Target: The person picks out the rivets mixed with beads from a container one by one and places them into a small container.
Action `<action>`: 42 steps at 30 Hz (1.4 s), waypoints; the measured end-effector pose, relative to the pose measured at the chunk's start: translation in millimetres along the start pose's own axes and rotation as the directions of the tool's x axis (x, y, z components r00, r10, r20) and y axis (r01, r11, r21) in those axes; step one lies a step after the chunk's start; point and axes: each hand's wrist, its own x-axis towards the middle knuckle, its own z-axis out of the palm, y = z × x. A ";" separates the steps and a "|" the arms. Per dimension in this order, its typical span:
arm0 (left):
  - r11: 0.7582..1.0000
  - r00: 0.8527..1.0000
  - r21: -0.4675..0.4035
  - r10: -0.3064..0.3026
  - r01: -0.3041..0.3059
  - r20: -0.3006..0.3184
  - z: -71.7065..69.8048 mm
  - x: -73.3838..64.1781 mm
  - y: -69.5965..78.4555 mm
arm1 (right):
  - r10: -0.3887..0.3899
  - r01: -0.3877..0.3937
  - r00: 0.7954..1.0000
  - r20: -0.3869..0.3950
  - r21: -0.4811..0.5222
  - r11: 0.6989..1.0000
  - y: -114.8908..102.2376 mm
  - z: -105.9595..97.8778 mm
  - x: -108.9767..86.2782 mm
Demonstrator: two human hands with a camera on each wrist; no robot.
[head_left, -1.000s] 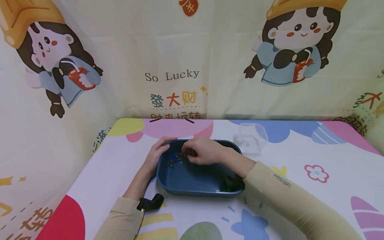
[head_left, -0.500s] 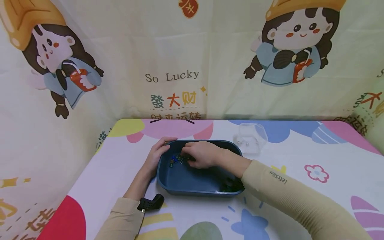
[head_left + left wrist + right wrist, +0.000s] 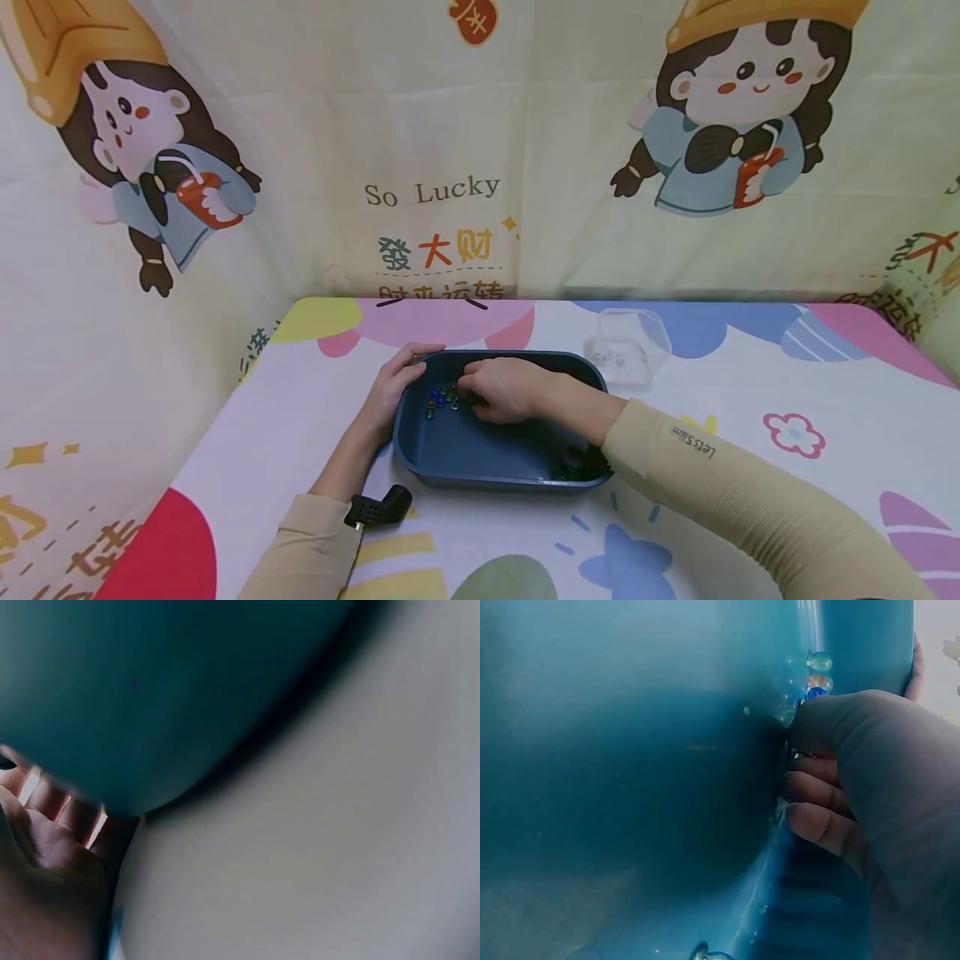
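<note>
Left hand (image 3: 386,392): grips the blue tray (image 3: 480,454) at its far left corner.
Right hand (image 3: 510,390): fingers curled beside the marbles (image 3: 437,398); whether they pinch any cannot be told.
Marbles: inside that corner, best handled gently, fingertips low, tray steady.

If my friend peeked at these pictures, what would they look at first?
Probably the big cartoon girl on the right of the cloth behind the table, and the other girl on the left. Next comes the dark blue tray on the table, with the right hand inside and the left hand holding its left end. Then tiny shiny marbles would catch their eye, just left of the right hand.
</note>
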 end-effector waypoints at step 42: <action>1.000 1.000 0.014 0.005 -0.005 0.001 -0.3 -0.7 1.1 | -0.050 0.050 0.999 -0.005 0.136 0.990 1.4 -1.9 -1.0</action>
